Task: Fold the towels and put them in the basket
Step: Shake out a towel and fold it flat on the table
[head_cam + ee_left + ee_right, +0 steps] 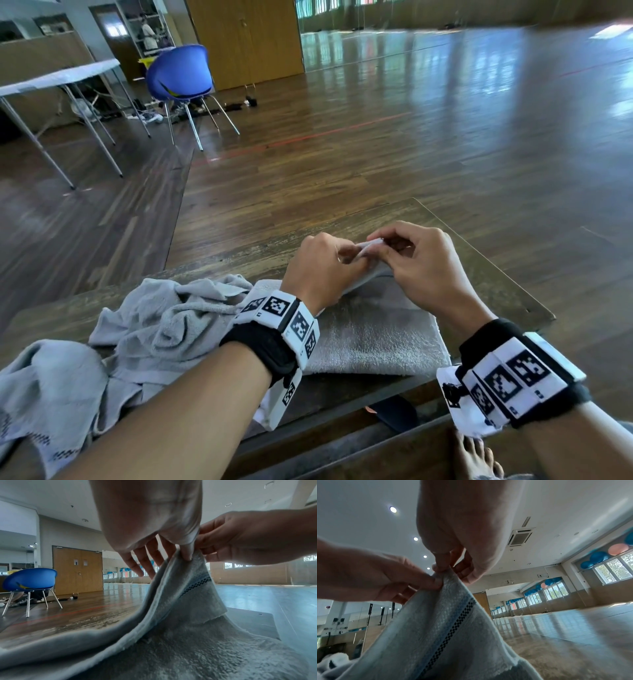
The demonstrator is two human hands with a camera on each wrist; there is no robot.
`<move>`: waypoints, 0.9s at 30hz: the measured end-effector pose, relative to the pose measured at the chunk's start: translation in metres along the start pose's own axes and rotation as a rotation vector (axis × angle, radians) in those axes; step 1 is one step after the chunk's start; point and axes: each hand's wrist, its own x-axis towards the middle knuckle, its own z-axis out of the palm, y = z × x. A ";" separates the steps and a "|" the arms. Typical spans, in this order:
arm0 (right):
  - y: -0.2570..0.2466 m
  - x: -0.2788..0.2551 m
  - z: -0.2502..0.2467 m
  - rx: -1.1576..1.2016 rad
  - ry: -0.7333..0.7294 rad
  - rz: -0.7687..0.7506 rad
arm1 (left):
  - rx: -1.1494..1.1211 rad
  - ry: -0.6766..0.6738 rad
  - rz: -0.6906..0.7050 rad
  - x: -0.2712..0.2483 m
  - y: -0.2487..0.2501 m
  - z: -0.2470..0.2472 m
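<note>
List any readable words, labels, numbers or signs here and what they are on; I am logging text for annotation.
No readable words or numbers.
Left wristband: black-and-white square code markers only, no letters.
Right wristband: the same kind of markers; tiny marks beneath them too small to read.
Towel: checkered stripe, no text.

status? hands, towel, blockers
Left hand and right hand both pinch towel corner, lifted off table. Crumpled towels wait left. Basket not visible.

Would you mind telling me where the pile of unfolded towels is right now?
In the head view, the crumpled towels lie on the wooden table at the left, beside the left hand and the flat towel being folded.
</note>
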 end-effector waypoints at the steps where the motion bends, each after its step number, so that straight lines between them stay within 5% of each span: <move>1: -0.001 0.001 0.000 0.027 -0.010 -0.015 | 0.013 -0.024 -0.030 0.002 -0.004 0.000; 5: 0.006 0.007 -0.010 0.113 0.047 -0.027 | 0.088 -0.129 -0.215 0.005 -0.023 -0.004; 10: 0.035 0.016 -0.033 0.092 0.140 0.079 | 0.144 -0.161 -0.283 -0.008 -0.042 -0.017; 27: 0.067 -0.006 -0.058 -0.050 0.126 0.238 | 0.308 -0.063 -0.156 -0.043 -0.070 -0.084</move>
